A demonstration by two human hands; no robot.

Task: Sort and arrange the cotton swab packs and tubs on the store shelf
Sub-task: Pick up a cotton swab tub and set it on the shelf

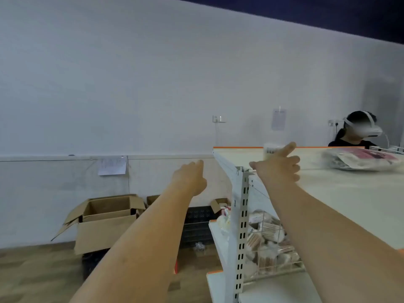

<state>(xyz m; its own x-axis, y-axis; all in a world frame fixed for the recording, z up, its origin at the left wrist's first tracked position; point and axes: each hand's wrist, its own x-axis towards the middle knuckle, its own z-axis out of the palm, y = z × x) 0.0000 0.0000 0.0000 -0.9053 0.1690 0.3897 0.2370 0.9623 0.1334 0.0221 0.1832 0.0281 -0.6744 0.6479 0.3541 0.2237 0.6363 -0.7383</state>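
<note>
Both hands are up near the shelf top and neither one has hold of anything. Right hand [278, 166] is over the top shelf [341, 200], forefinger stretched toward the tub [272, 150], other fingers loosely curled, thumb out to the side. It overlaps the tub from this angle, so I can't tell if it's touching yet. Left hand [190, 178] just hangs in the air off the shelf's end, fingers loosely bent, grasping nothing; my guess is it's out there for balance.

The tub stands upright near the far left corner of the top shelf, a bit blurry. Well apart to the right lies a pack [363, 160] in clear wrap with pink print, flat on its side. Below, a wire basket [275, 248] on a lower shelf holds a jumble of swab packs, so there's plenty left to sort.

Further out: open boxes [105, 219] on the floor, a dark crate [199, 224], and another person [356, 132] in a headset behind the shelf.
</note>
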